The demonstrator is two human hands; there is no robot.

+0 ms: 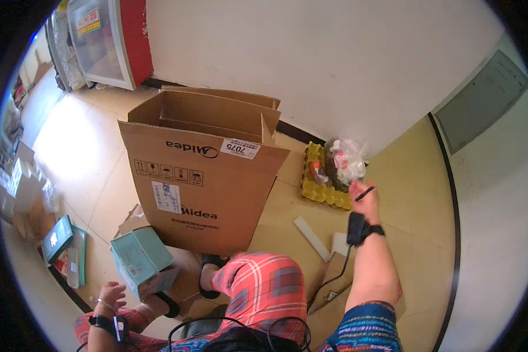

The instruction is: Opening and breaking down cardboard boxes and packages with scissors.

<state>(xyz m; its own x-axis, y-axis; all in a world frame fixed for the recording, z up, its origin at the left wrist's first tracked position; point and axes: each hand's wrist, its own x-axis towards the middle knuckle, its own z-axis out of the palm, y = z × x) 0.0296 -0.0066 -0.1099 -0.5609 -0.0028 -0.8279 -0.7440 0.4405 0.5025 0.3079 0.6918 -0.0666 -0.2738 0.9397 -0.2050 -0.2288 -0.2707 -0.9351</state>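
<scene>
My right hand (364,203) reaches forward with a slim black pen-like object (366,193) held in it. Its fingers are at the lower edge of a knotted white plastic bag (348,163); whether they touch it I cannot tell. The bag sits on a yellow egg tray (325,193) beside a small orange packet (316,168). My left hand (111,294) is at the lower left with its fingers loosely bent and nothing in it. Close to it, a light-blue carton (141,255) leans on the floor. In front of me stands a large brown Midea cardboard box (233,180), its top flaps up.
A white strip (311,238) and flattened cardboard (330,286) lie beside my right knee. At the left are teal boxes (58,237) and blurred clutter. Behind the big box is a white wall (290,53), with a red-sided cabinet (136,39) at the far left. Cables cross my lap.
</scene>
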